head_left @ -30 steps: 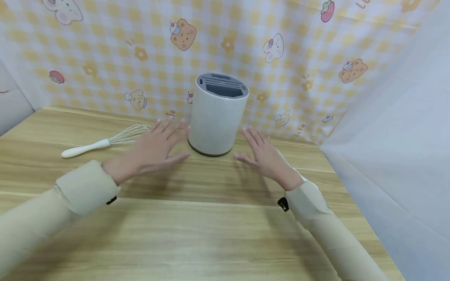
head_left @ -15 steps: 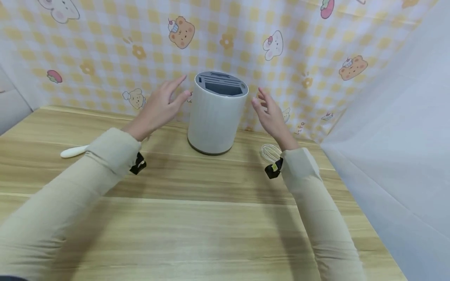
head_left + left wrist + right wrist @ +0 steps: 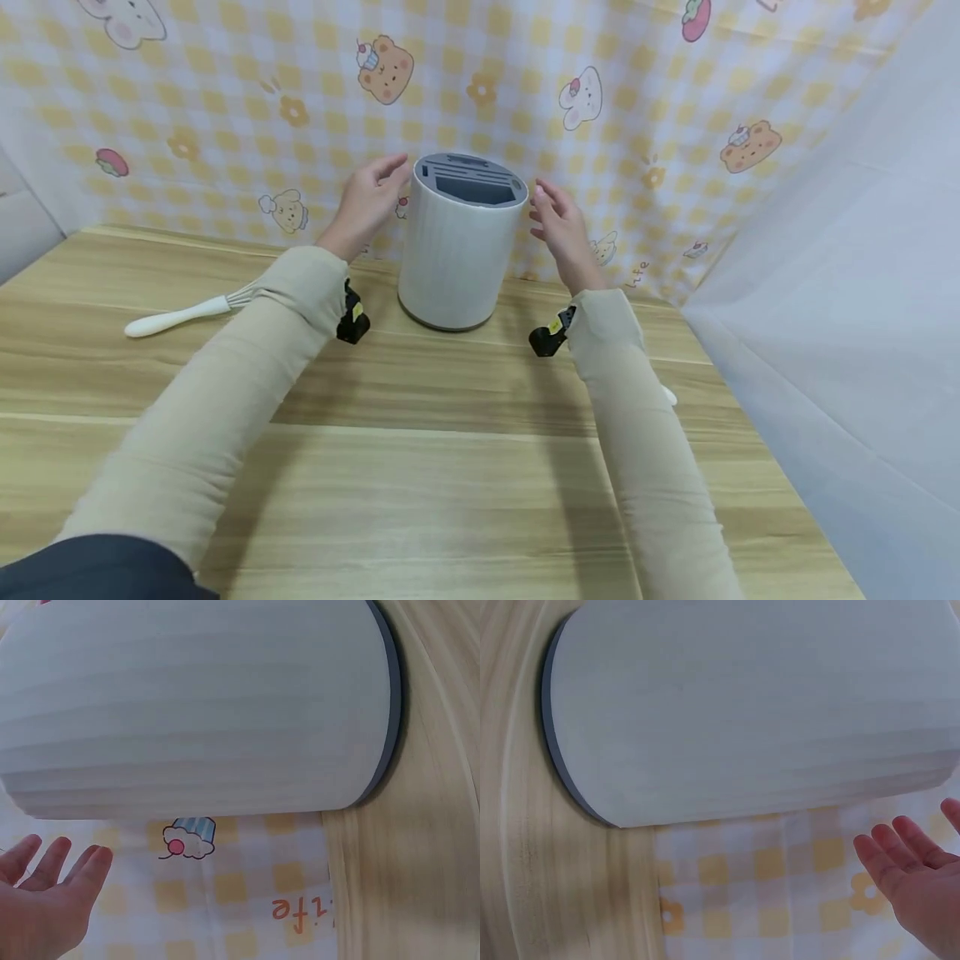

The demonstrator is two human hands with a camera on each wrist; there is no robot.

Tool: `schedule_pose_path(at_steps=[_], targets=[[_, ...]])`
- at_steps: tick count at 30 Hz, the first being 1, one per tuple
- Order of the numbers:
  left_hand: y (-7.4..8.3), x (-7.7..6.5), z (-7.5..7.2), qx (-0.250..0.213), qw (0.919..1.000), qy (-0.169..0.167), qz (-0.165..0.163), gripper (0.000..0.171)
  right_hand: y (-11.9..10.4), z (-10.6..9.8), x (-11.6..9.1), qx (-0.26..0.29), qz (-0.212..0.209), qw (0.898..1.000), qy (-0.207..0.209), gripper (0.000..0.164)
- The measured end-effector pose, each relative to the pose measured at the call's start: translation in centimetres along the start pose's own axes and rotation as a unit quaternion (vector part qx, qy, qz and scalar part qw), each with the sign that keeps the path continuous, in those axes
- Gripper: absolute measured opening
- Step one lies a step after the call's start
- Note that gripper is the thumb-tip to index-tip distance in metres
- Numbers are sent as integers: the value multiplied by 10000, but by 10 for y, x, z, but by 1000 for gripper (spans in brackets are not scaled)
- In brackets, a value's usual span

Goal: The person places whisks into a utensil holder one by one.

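A white oval knife block (image 3: 461,258) with a grey slotted top (image 3: 472,179) stands upright at the back of the wooden table. My left hand (image 3: 367,204) is raised beside its upper left side, fingers loosely bent and holding nothing. On the opposite side my right hand (image 3: 562,225) is near the upper rim, also with nothing in it. In the left wrist view the fingers (image 3: 88,871) show a small gap below the block's wall (image 3: 195,712). A similar gap separates the right fingers (image 3: 889,859) from the block (image 3: 757,712) in the right wrist view.
A whisk with a white handle (image 3: 180,318) lies on the table at left, its wires partly behind my left sleeve. A white handle end (image 3: 669,395) shows beside my right sleeve. A yellow checked cloth (image 3: 300,100) hangs behind, and a white sheet (image 3: 840,275) borders the right.
From flat over the table, both hands have risen along the block's sides and closed in on its upper part. The left sleeve now covers part of the whisk. The block stays put.
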State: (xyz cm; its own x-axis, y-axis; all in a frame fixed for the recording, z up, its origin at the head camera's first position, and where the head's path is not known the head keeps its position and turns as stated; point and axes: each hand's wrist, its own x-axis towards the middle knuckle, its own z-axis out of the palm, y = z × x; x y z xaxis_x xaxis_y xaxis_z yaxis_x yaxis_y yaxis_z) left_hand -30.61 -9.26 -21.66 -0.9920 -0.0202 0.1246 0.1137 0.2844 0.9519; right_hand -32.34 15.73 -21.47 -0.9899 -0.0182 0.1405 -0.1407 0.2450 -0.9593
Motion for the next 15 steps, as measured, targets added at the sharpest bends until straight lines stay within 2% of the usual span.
schedule_pose_path(at_steps=[4, 10, 15], targets=[[-1, 3, 5, -322, 9993, -73, -165, 51, 3, 4, 0, 11, 3, 10000, -10, 46], [-5, 5, 9, -503, 9985, -62, -190, 48, 5, 7, 0, 82, 10, 9999, -60, 45], [-3, 4, 10, -502, 9983, -171, -236, 46, 3, 10, 1, 504, 84, 9986, -109, 40]])
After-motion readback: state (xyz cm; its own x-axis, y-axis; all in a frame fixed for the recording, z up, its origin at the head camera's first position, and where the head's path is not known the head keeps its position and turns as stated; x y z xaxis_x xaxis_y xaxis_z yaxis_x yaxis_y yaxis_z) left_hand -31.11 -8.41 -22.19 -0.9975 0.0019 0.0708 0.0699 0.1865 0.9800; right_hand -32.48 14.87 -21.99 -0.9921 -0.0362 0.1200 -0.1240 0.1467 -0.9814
